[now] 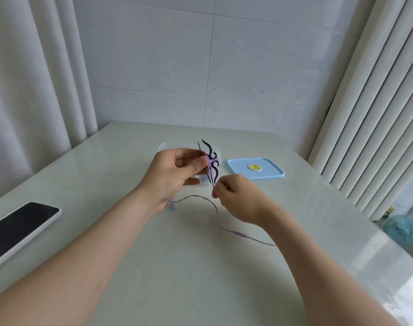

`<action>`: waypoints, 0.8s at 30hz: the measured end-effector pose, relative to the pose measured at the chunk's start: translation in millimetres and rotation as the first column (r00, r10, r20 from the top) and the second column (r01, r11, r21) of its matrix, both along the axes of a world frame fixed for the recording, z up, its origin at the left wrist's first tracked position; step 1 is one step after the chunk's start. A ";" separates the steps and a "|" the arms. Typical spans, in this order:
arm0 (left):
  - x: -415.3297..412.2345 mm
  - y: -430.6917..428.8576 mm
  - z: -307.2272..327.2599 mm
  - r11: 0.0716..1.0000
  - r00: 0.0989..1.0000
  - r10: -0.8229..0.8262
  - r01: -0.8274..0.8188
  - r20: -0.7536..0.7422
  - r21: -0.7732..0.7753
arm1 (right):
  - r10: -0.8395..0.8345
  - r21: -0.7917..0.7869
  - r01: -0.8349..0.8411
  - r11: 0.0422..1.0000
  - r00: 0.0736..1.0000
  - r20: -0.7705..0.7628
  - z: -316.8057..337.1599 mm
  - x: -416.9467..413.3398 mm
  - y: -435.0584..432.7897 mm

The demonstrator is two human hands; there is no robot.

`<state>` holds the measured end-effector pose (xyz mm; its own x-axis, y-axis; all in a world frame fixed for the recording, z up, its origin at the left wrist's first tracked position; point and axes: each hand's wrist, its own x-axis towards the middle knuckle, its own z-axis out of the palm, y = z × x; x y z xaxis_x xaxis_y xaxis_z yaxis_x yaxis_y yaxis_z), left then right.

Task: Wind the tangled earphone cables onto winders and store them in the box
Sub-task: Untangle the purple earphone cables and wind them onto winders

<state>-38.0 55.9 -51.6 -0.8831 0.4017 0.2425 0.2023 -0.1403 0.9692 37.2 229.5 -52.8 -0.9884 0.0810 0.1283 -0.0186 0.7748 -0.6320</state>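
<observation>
While the head camera is looking down over both bare forearms, the left hand (pixel 175 170) is gripping a black winder (pixel 207 147), thumb and curled fingers pinching it at mid-length. Winder is standing roughly on end, its curved prongs pointing right and its far tip rising above the hand. Purple cable (pixel 216 211) is crossing the winder's middle in a few turns, just beside the thumb tip.

Right hand (pixel 235 197) is sitting just to the near right of the winder, fingers curled tight, fingertips meeting close to the winder's near tip. Cannot tell whether they are pinching the cable; the knuckles are hiding the contact.

Loose cable is lying on the pale surface (pixel 200 278) near the hands. An earbud (pixel 174 205) is resting beside the left wrist. From it the line is arcing right, dropping nearer, passing through an inline remote (pixel 240 234) and running under the right forearm.

Clear box (pixel 167 147) is sitting on the surface behind the hands, mostly covered by them; contents not readable. Blue lid (pixel 271 175) is lying flat just right of the box, carrying a round yellow sticker (pixel 255 167) at its centre.

Dark-screened phone (pixel 22 228) in a white case is lying at the left edge. Small blue fan (pixel 405 228) is showing at the right, beyond the surface's edge.
</observation>
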 end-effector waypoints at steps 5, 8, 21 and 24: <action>-7.4 -6.7 -4.3 0.983 0.987 0.136 -0.145 -0.081 -0.116 | 0.119 -0.161 -0.128 0.979 0.991 -0.062 9.4 8.3 -13.4; -6.0 -6.8 -7.2 0.967 0.984 0.060 -0.099 -0.167 -0.235 | 0.051 -0.390 -0.122 0.913 0.981 -0.188 15.3 6.4 -9.3; 8.3 -0.8 -2.6 0.925 0.953 -0.256 0.193 -0.162 -0.326 | -0.297 -0.315 0.201 0.927 0.908 -0.294 8.2 -9.1 19.7; 6.2 -2.8 -3.0 0.898 0.955 -0.270 0.203 -0.125 -0.390 | -0.319 -0.327 0.212 0.921 0.893 -0.318 7.3 -9.2 20.4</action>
